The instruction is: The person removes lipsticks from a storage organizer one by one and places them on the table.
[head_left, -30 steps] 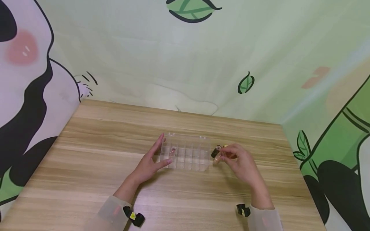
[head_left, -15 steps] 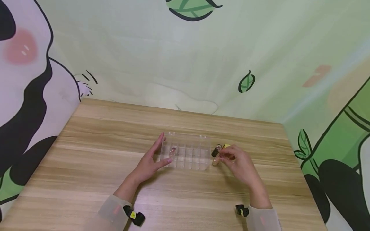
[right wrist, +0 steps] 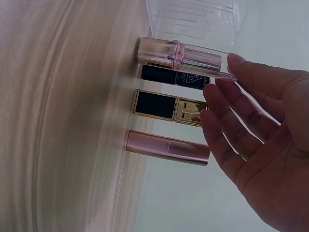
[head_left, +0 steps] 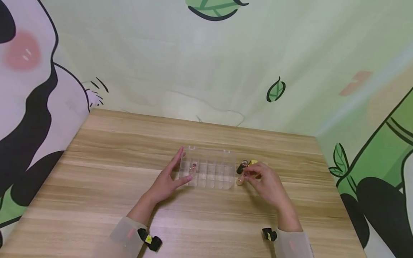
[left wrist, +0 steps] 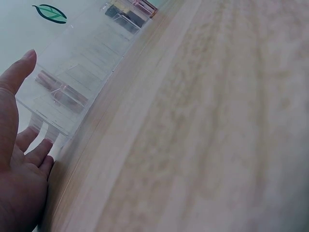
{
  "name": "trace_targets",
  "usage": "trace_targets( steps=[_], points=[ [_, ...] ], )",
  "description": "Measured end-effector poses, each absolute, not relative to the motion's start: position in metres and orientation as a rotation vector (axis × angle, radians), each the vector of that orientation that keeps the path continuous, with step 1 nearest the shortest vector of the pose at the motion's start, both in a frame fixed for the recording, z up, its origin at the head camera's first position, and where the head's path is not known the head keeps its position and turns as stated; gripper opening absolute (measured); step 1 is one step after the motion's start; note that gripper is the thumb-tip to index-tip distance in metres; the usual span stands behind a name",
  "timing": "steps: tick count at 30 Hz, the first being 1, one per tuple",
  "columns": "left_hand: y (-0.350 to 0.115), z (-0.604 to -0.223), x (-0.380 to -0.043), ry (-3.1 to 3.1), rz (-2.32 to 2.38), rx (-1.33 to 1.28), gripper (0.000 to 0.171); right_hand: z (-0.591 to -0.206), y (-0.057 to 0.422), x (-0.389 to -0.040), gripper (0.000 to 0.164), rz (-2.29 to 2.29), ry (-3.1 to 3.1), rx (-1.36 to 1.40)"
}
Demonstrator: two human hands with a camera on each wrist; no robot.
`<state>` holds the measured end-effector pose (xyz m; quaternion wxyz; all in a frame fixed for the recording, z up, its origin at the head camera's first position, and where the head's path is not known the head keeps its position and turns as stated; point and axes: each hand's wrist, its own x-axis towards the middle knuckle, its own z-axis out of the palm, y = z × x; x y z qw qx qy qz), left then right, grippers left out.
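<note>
In the head view, a clear compartment organizer [head_left: 222, 181] stands on the wooden table. My left hand [head_left: 164, 185] rests around its left end, thumb along the front and fingers extended at the side; the left wrist view shows the fingers against the clear wall. One pinkish lipstick [left wrist: 60, 91] stands in a left compartment. Right of the organizer, my right hand [right wrist: 270, 121] pinches the clear-capped top of a rose-gold lipstick [right wrist: 157, 50] between thumb and index finger. It is upright, its base at or near the tabletop; contact is hard to tell.
Beside the pinched lipstick stand a black lipstick [right wrist: 159, 74], a black-and-gold lipstick [right wrist: 155, 105] and a metallic pink lipstick [right wrist: 166, 149]. A cartoon-printed cloth backdrop [head_left: 145, 64] rises directly behind the table's [head_left: 106, 186] far edge.
My right hand has shifted slightly left, and more of the yellow-gold lipstick shows behind its fingers. The head view has tilted slightly. My left hand and the organizer keep their places.
</note>
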<state>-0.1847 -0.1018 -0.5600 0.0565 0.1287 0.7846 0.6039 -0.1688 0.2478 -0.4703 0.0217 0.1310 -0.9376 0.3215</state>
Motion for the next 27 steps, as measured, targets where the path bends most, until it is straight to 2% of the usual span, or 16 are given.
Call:
trace_targets(
  steps=[27],
  points=[
    [-0.1016,-0.5583,-0.1845,2.379,1.823,0.375,0.101,-0.4645,0.2504,-0.1668,0.026,1.019,-2.901,0.380]
  ],
)
